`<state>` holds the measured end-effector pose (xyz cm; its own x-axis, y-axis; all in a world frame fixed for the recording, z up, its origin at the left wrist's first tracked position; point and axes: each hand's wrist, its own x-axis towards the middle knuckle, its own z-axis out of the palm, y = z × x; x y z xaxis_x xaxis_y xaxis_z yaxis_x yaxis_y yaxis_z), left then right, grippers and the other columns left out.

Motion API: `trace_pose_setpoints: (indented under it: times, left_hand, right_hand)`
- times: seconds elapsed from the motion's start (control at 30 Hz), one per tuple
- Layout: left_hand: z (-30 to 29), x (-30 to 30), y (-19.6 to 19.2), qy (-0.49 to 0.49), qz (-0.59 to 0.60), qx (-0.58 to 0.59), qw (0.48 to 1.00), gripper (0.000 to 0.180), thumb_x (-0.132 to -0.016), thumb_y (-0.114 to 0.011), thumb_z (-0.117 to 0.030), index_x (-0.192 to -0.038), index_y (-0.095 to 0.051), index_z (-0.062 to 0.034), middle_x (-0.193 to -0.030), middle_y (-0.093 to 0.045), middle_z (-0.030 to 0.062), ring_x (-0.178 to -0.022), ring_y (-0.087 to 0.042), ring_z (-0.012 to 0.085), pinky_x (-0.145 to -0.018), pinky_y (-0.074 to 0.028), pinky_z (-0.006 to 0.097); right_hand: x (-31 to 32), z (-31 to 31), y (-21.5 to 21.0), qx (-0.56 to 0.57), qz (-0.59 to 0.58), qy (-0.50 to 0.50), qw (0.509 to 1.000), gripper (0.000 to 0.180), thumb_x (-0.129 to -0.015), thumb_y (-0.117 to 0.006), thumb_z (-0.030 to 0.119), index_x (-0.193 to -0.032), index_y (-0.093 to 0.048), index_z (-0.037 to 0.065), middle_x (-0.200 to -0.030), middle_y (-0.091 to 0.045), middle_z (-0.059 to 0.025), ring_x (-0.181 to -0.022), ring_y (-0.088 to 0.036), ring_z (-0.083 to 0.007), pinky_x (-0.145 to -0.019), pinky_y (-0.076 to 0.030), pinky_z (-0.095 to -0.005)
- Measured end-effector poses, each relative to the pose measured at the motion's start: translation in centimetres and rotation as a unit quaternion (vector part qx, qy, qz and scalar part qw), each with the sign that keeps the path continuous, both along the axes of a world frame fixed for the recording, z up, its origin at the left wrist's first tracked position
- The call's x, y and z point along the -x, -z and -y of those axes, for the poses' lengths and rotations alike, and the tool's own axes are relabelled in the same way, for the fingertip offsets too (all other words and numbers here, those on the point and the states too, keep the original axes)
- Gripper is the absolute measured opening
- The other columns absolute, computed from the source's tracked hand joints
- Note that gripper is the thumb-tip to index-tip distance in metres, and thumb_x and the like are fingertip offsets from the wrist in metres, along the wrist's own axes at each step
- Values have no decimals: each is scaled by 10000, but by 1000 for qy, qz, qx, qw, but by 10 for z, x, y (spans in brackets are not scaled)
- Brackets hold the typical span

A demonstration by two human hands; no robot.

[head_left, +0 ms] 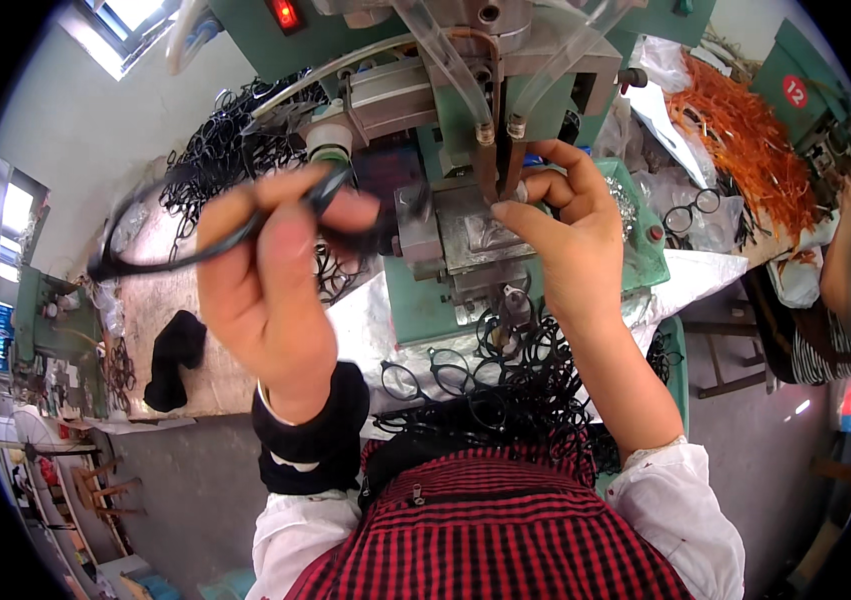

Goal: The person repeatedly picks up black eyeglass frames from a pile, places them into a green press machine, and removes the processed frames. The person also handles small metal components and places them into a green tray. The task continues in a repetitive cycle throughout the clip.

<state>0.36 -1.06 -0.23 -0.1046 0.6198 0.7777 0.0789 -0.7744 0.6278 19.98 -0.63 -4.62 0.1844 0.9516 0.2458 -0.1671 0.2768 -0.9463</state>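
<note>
My left hand [275, 270], smeared by motion, is closed on a black eyeglass frame [170, 262] held up left of the machine. One lens ring sticks out to the left of my fingers. My right hand [575, 225] is at the green bench machine [415, 310], beside its two upright metal prongs [486, 165]. Its thumb tip lies over the metal block [465, 222], and its bent fingers come together near the prongs. Whatever they pinch there is too small to make out. Clear tubes [450, 70] run down to the prongs.
Black eyeglass frames [450, 370] lie heaped in front of the machine, with another tangled pile [235, 130] behind at left. A green tray [650, 260] with shiny bits stands at right. Beyond are orange strips [745, 140] and another person's arm [838, 250]. A black cloth [176, 360] lies at left.
</note>
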Motion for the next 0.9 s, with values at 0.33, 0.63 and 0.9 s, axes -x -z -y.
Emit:
trace_pose_setpoints:
  times: [0.33,0.63,0.9]
  left_hand:
    - [-5,-9,-16,-45,-31,51,997,250,-1025,-544,-175,-1101,-610,53,-842,-702,146,-650,-638,155,-588,-513,253]
    - [36,-21,-16,125,5,243,962,281,-1032,-462,-183,-1066,-585,67,-740,-638,127,-551,-603,202,-550,-501,277]
    - [38,-55,27,410,126,617,660,368,-1071,-371,-273,-1156,-543,41,-648,-630,127,-416,-546,162,-362,-427,241]
  right_hand:
    - [5,6,-6,-56,141,87,985,573,-743,-700,10,-1276,-496,-51,-795,-656,-20,-933,-597,-141,-986,-411,-297]
    - [-16,37,-31,54,-142,-136,979,629,-807,-672,23,-1398,-463,-29,-1196,-625,-157,-1107,-598,-213,-965,-446,-306]
    - [-132,-5,89,41,305,263,914,366,-832,-644,38,-1198,-636,22,-1126,-679,-107,-1041,-616,-204,-965,-452,-325]
